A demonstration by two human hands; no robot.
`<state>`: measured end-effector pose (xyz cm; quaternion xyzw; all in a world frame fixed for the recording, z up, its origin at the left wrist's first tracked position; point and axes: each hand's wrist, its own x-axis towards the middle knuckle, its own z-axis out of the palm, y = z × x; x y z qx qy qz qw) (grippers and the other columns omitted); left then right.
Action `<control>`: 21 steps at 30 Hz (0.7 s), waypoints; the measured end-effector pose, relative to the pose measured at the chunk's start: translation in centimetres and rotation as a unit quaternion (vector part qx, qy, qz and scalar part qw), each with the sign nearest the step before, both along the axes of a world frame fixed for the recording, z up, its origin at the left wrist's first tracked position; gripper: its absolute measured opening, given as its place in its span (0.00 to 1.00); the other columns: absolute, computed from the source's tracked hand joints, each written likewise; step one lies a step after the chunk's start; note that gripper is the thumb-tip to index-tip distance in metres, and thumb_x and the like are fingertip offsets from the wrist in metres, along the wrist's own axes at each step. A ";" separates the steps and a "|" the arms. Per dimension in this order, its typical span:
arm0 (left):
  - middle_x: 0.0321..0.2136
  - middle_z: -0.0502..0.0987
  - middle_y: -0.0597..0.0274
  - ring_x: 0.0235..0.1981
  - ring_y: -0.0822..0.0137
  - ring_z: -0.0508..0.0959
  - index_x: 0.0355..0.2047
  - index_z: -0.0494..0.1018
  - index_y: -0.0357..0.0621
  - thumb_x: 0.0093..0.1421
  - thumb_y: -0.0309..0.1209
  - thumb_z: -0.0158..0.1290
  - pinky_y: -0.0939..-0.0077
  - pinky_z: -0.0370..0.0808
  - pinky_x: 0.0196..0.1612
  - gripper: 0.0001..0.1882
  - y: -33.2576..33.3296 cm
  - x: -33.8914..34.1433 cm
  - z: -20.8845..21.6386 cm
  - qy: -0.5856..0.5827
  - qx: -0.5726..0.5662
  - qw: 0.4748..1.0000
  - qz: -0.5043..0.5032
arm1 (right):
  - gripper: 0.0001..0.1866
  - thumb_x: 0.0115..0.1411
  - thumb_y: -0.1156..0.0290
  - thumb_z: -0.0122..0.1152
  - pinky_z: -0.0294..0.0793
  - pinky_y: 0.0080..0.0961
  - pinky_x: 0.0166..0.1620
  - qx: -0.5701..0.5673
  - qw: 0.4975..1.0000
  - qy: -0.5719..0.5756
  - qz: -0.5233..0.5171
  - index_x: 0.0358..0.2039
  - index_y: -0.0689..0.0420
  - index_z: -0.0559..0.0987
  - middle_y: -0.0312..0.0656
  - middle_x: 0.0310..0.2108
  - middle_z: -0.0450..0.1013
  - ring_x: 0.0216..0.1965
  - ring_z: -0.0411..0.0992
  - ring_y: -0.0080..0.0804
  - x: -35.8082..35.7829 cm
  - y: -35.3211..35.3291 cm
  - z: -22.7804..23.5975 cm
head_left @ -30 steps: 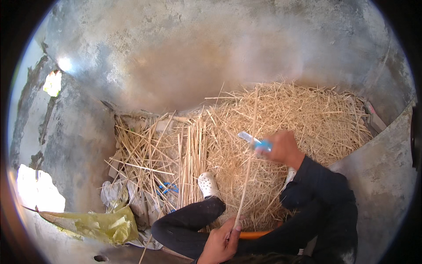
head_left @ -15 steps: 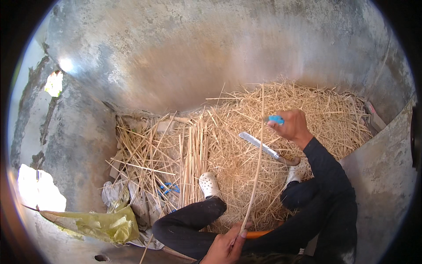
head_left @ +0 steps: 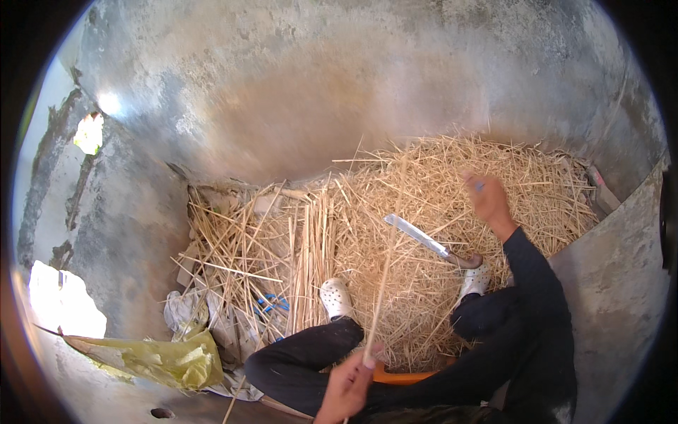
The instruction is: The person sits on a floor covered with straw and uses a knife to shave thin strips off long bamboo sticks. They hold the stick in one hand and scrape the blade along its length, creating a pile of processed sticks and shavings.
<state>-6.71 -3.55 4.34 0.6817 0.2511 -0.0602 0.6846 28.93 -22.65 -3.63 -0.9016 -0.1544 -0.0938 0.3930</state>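
My left hand point(head_left: 346, 389), low in the middle, is closed round the lower end of a long, thin pale stick point(head_left: 382, 283), which slants up and away over the shavings. Farther up on the right, my right hand point(head_left: 489, 203) is closed and smeared by motion. A bit of a small blue-handled tool point(head_left: 479, 186) shows in its fingers; the rest of it is hidden. That hand is apart from the stick. Between my feet and beyond them lies a large knife point(head_left: 417, 234) with a bare metal blade and a curved brown handle, touched by neither hand.
Straw-like shavings point(head_left: 522, 184) cover the floor ahead. Split sticks point(head_left: 311, 244) lie in a row left of them, beside loose ones. A yellowish sack point(head_left: 169, 360) is at lower left. My white clogs point(head_left: 335, 298) flank the knife. Concrete walls point(head_left: 318, 85) enclose the space.
My right hand has moved right, away from the stick, with the blue-handled tool. My left hand and the stick have shifted left and slightly down.
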 end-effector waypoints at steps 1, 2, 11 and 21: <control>0.15 0.59 0.79 0.16 0.84 0.57 0.55 0.67 0.35 0.68 0.33 0.42 0.86 0.55 0.20 0.19 0.6 0.5 -0.2 -0.009 0.006 1.000 -0.002 | 0.36 0.60 0.36 0.46 0.62 0.37 0.20 0.029 0.997 -0.036 0.070 0.15 0.57 0.77 0.42 0.09 0.64 0.13 0.63 0.37 -2.5 2.0 -0.1; 0.16 0.61 0.77 0.19 0.84 0.58 0.56 0.66 0.35 0.69 0.31 0.41 0.86 0.56 0.21 0.19 1.1 1.3 0.0 -0.018 0.008 1.000 -0.007 | 0.32 0.57 0.35 0.48 0.62 0.36 0.19 0.023 0.983 -0.110 0.147 0.17 0.51 0.80 0.41 0.10 0.67 0.12 0.64 0.37 -5.3 3.5 0.1; 0.14 0.59 0.72 0.17 0.84 0.56 0.56 0.66 0.34 0.67 0.28 0.43 0.84 0.54 0.18 0.18 1.2 2.4 0.0 -0.076 0.196 0.977 -0.044 | 0.40 0.49 0.24 0.46 0.65 0.31 0.16 -0.091 0.955 -0.125 0.254 0.16 0.53 0.80 0.40 0.08 0.68 0.09 0.68 0.34 -10.9 7.2 1.0; 0.12 0.60 0.60 0.14 0.80 0.59 0.53 0.68 0.33 0.65 0.27 0.44 0.80 0.59 0.17 0.17 1.2 2.8 -0.2 -0.068 0.229 0.969 -0.057 | 0.36 0.48 0.28 0.52 0.67 0.33 0.16 -0.097 0.957 -0.139 0.233 0.10 0.52 0.76 0.41 0.06 0.65 0.10 0.68 0.39 -10.2 6.9 0.7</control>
